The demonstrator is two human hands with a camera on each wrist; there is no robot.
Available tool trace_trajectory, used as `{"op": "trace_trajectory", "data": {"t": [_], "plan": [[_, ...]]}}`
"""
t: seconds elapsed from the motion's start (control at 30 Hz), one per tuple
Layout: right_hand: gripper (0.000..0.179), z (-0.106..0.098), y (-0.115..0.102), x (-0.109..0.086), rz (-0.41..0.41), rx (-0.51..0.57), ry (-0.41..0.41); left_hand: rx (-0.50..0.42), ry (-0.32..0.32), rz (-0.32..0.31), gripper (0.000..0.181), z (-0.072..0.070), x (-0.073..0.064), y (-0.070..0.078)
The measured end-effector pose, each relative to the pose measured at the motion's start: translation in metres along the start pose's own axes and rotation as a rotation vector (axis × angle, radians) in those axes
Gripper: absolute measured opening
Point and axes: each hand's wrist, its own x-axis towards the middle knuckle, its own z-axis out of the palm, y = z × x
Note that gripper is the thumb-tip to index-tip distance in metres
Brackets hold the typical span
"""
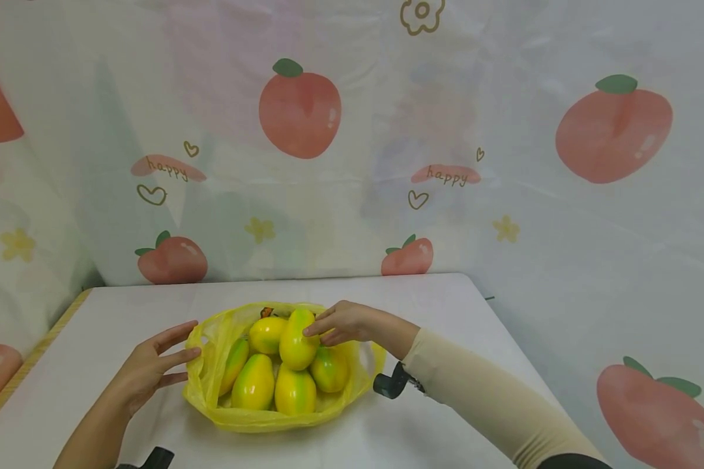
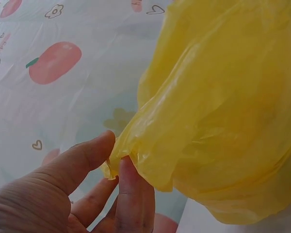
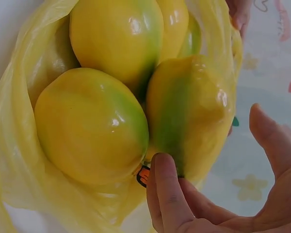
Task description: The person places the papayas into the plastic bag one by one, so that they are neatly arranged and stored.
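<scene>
A thin yellow plastic bag stands with its mouth spread, holding several glossy yellow-green mangoes. My left hand is at the bag's left rim; in the left wrist view, the thumb and a finger pinch a fold of the bag's edge. From the right, my right hand reaches over the rim to the topmost mango. Its extended fingertips lie against that fruit in the right wrist view, while the thumb stands well apart. The lower fruits are partly hidden by the upper ones.
The bag sits on a white-covered table with a wooden edge showing at left. Behind it hangs a fruit-printed backdrop. A small orange-and-black patch shows at the bag's back. Dark camera mounts are on the wrists.
</scene>
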Motion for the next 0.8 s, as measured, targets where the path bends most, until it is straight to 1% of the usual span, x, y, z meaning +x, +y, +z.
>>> {"op": "trace_trajectory", "data": {"t": [0.23, 0.47, 0.63, 0.8], "plan": [[0.055, -0.003, 0.003, -0.001, -0.002, 0.040, 0.011, 0.013, 0.001, 0.004, 0.080, 0.000, 0.002, 0.001], [0.050, -0.010, 0.003, -0.007, -0.019, 0.033, 0.024, 0.021, -0.001, 0.001, 0.080, -0.001, 0.004, 0.001], [0.052, -0.021, 0.006, -0.014, -0.069, 0.019, 0.030, 0.043, 0.004, -0.004, 0.081, -0.001, 0.004, 0.001], [0.054, -0.035, 0.012, -0.026, -0.154, -0.008, 0.064, 0.076, 0.008, -0.012, 0.082, -0.002, 0.004, 0.001]]}}
